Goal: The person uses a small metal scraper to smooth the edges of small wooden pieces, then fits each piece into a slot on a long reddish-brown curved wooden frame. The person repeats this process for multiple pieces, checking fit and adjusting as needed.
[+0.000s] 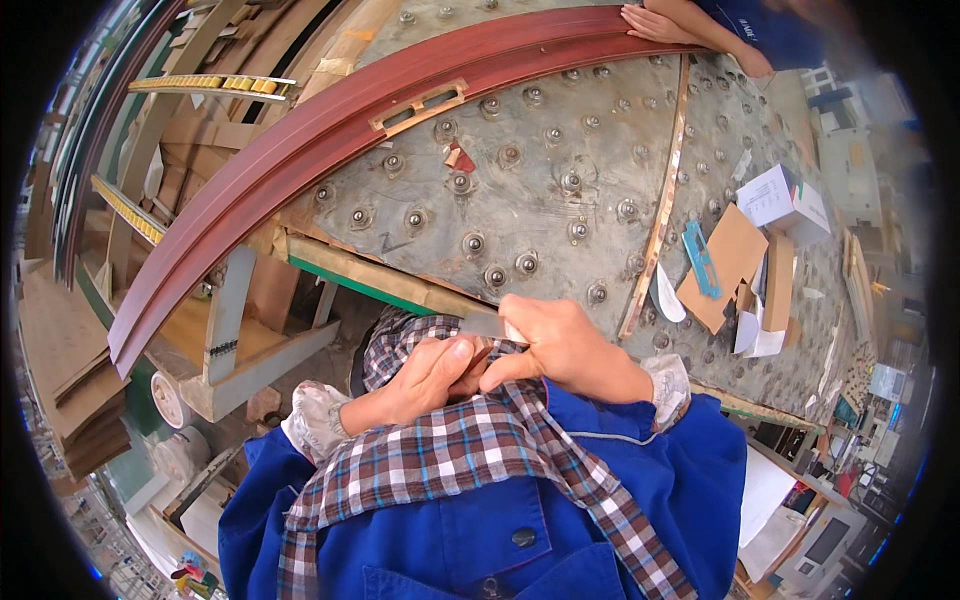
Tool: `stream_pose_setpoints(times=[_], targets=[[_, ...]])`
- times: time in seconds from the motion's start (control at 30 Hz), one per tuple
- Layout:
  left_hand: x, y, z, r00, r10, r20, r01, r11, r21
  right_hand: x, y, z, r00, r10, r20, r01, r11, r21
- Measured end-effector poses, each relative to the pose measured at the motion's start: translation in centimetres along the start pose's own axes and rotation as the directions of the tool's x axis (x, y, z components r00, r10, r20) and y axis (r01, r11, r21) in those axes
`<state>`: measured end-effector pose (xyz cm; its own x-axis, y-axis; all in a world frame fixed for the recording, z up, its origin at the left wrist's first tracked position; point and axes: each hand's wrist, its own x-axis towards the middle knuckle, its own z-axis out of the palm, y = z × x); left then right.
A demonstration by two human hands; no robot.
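Note:
My left hand [425, 380] and my right hand [575, 350] are close together in front of my checked apron [420, 455], at the near edge of the ball-studded table. My right hand is closed, thumb and fingers pinching a small, flat greyish piece [482, 325] that sticks out toward the left. What exactly it is, I cannot make out. The fingers of my left hand are curled just below that piece; whatever they hold is hidden. A long red-brown profile [300, 135] stretches across the table beyond, reaching past its left edge. Against its near side lies a slotted tan piece [420, 107].
At the far right end of the profile rests another person's hand [655, 25]. Metal balls stud the grey table [520, 200]. On its right are a blue slotted template [702, 260], cardboard [730, 265] and a white box [782, 205]. Yellow roller rails [210, 85] stand left.

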<state>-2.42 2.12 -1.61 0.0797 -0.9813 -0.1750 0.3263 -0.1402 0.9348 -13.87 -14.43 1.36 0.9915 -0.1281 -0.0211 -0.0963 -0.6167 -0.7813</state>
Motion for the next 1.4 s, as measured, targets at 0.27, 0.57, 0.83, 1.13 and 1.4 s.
stream_pose_setpoints(times=[0.27, 0.57, 0.83, 1.13, 1.4], targets=[[-0.1, -0.4, 0.0, 0.999, -0.032, 0.026, 0.031, 0.999, 0.025, 0.1, 0.0, 0.5, 0.993, -0.091, -0.074, 0.083, 0.991, -0.104], [-0.1, 0.0, 0.0, 1.0, 0.009, 0.026, -0.012, 0.993, 0.122, -0.3, -0.2, 0.7, 0.983, -0.123, -0.132, 0.098, 0.978, -0.181], [-0.2, -0.2, 0.0, 0.999, -0.007, 0.032, 0.004, 0.995, 0.104, -0.4, 0.1, 0.9, 0.977, -0.161, -0.139, 0.145, 0.982, -0.119], [-0.3, 0.0, 0.6, 0.999, -0.033, -0.036, 0.026, 0.984, -0.176, -1.0, 1.1, 1.0, 0.97, -0.193, -0.149, 0.168, 0.972, -0.165], [-0.2, -1.1, 0.3, 1.0, 0.017, -0.004, -0.017, 0.999, -0.028, 0.3, 0.2, 0.7, 0.969, -0.208, -0.137, 0.189, 0.972, -0.138]])
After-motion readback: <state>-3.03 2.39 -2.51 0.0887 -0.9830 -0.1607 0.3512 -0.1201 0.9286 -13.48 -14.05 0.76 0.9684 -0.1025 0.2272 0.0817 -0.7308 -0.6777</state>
